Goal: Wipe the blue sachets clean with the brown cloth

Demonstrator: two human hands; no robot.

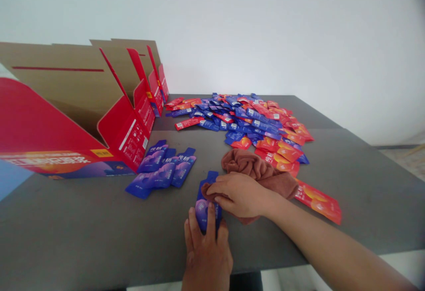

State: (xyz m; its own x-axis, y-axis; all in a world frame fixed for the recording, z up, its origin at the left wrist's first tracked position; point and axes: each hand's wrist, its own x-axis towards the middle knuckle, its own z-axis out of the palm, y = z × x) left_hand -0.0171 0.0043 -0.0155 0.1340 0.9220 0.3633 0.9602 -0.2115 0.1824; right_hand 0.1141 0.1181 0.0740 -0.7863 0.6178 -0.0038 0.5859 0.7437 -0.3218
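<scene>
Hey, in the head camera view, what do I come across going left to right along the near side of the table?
Open red carton, group of blue pouches, single blue pouch, brown cloth, red-orange pouch.

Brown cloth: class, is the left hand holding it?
No, the right hand holds the brown cloth, while the left hand rests on a blue pouch.

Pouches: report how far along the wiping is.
The blue group by the box looks done, set apart. In hand: one blue pouch, under the left hand, the right hand pressing the cloth to it. The large mixed pile seems left.
</scene>
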